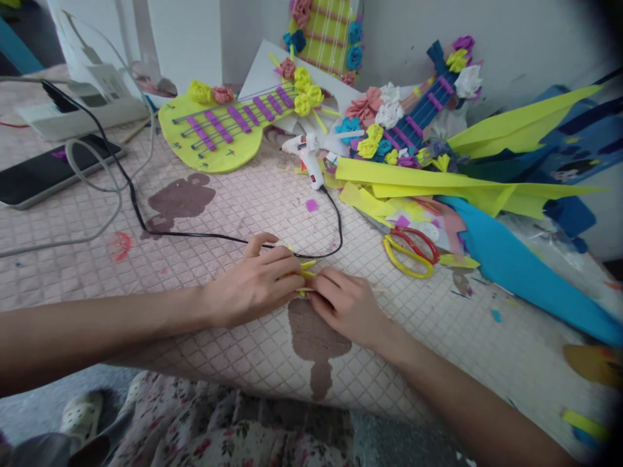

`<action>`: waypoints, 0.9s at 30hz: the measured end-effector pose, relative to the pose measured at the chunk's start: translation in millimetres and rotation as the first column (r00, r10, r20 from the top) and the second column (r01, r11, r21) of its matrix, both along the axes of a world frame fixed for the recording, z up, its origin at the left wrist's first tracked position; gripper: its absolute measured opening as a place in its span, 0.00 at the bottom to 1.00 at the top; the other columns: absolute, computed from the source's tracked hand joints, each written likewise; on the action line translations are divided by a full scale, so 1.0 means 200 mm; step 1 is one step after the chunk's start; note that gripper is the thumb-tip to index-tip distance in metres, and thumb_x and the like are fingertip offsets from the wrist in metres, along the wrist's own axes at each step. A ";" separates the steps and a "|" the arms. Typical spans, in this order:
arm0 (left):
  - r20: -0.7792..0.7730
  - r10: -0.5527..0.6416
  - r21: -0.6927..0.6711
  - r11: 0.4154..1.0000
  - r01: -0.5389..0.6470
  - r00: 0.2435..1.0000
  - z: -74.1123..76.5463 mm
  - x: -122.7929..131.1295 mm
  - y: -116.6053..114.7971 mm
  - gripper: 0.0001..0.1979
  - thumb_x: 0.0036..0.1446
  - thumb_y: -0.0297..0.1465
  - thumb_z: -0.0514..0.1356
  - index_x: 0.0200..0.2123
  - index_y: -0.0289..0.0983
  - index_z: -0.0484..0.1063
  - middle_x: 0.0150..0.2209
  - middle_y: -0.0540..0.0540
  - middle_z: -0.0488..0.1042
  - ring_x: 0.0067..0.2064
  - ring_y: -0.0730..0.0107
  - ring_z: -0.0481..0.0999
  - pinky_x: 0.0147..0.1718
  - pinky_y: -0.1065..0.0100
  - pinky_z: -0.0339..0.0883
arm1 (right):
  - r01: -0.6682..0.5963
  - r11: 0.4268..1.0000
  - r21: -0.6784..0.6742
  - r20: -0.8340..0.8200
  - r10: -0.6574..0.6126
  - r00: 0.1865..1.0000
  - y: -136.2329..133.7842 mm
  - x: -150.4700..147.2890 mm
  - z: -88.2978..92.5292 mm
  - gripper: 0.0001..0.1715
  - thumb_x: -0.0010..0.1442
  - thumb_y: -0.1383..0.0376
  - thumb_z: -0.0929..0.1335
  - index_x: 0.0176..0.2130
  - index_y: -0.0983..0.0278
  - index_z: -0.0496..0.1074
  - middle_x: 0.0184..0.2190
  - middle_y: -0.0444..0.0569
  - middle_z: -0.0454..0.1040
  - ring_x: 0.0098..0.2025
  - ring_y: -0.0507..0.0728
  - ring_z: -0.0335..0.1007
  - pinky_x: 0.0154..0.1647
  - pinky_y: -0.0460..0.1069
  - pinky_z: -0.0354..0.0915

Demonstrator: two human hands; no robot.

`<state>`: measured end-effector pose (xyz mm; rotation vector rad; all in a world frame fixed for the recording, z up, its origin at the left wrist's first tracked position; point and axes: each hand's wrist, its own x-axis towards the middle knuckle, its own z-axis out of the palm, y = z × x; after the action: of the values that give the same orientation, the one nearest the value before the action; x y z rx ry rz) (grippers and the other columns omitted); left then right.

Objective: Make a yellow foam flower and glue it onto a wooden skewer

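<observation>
My left hand (253, 282) and my right hand (346, 303) meet near the front edge of the quilted pink surface (233, 207). Both pinch a small yellow foam piece (306, 269), fingers pressed together around it. Only its tips show between the fingertips. A thin pale stick (377, 290) pokes out to the right from under my right hand. A black cord (204, 235) runs just behind my left hand.
A white glue gun (309, 155) lies behind the hands, its cord looping forward. Yellow-and-red scissors (411, 250) sit to the right beside yellow foam sheets (438, 181) and blue foam sheets (516, 266). Foam guitars (219, 126) with flowers stand at the back. A phone (48, 170) lies far left.
</observation>
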<state>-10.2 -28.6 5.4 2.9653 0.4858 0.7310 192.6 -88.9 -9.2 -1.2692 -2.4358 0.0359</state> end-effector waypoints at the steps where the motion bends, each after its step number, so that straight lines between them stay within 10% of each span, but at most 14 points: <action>1: 0.000 0.000 -0.004 1.000 0.000 1.000 0.00 0.00 0.00 0.06 0.63 0.27 0.52 0.38 0.39 0.69 0.36 0.50 0.74 0.40 0.70 0.70 0.51 0.56 0.52 | 0.000 1.000 -0.002 0.003 0.000 1.000 0.00 0.00 0.00 0.12 0.64 0.65 0.60 0.34 0.65 0.70 0.30 0.47 0.71 0.30 0.51 0.66 0.29 0.46 0.61; 27: -0.008 -0.010 -0.002 1.000 0.010 1.000 0.00 0.00 0.00 0.07 0.63 0.28 0.51 0.37 0.38 0.69 0.36 0.49 0.74 0.40 0.68 0.70 0.50 0.54 0.53 | -0.010 1.000 0.011 0.026 0.009 1.000 0.00 -0.01 0.00 0.13 0.64 0.65 0.60 0.33 0.65 0.71 0.28 0.46 0.70 0.29 0.51 0.65 0.29 0.46 0.60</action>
<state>-11.0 -28.3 5.0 2.9678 0.4720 0.7173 191.5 -88.2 -9.5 -1.2608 -2.4605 0.0092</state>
